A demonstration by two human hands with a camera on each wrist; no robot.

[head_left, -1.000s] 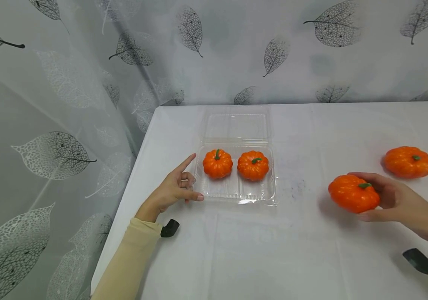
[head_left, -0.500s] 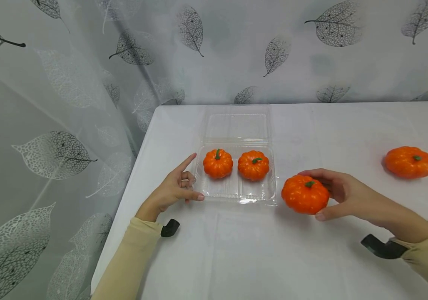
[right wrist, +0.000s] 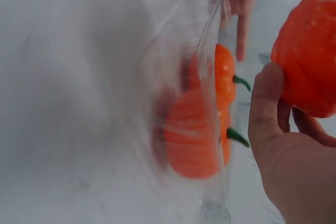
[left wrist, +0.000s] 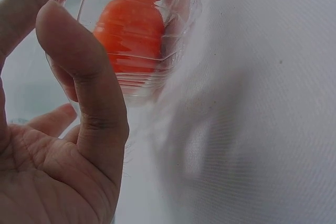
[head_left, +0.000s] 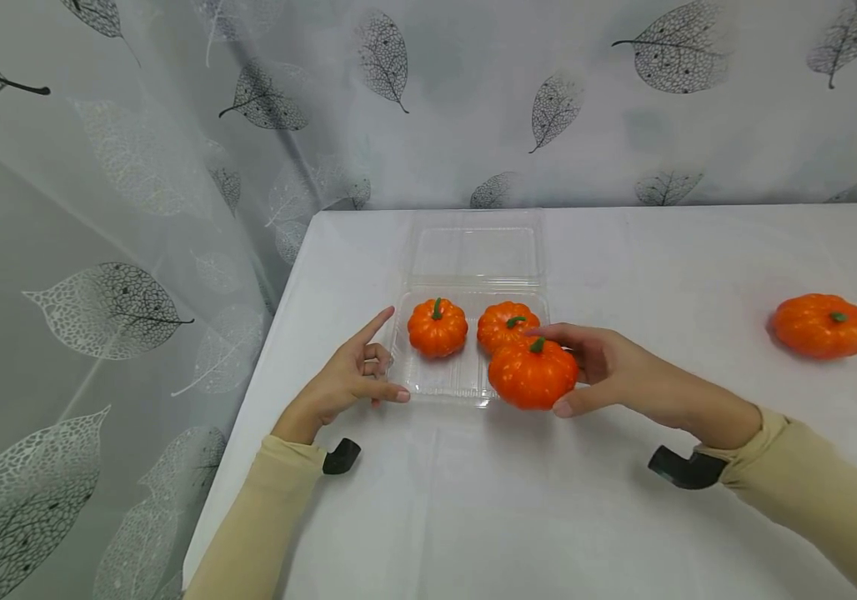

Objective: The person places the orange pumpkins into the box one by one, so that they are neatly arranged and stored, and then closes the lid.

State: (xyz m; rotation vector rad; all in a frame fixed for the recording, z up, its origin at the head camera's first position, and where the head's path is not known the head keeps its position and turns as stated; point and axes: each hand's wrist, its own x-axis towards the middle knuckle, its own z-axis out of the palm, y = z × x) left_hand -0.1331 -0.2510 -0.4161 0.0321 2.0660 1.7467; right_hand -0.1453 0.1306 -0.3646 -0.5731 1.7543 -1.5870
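My right hand (head_left: 623, 375) grips an orange pumpkin (head_left: 529, 379) with a green stem, fingers behind and thumb in front. It hangs over the front right of a clear plastic clamshell container (head_left: 439, 385), partly covering one of the two smaller pumpkins inside. That partly covered pumpkin (head_left: 502, 322) sits on the right, the other pumpkin (head_left: 437, 327) on the left. At the container's front left corner rests my left hand (head_left: 342, 379), index finger straight along the side and thumb at the front edge. In the left wrist view the thumb (left wrist: 86, 72) hides part of the container wall.
Another orange pumpkin (head_left: 821, 326) lies on the white tablecloth (head_left: 706, 275) far to the right. The container's lid (head_left: 473, 250) is folded back toward the rear. A leaf-patterned curtain (head_left: 443, 92) borders the table behind and on the left.
My right hand has carried the pumpkin left across the table, from the right side to above the container's front right. My left hand and the container have stayed put.
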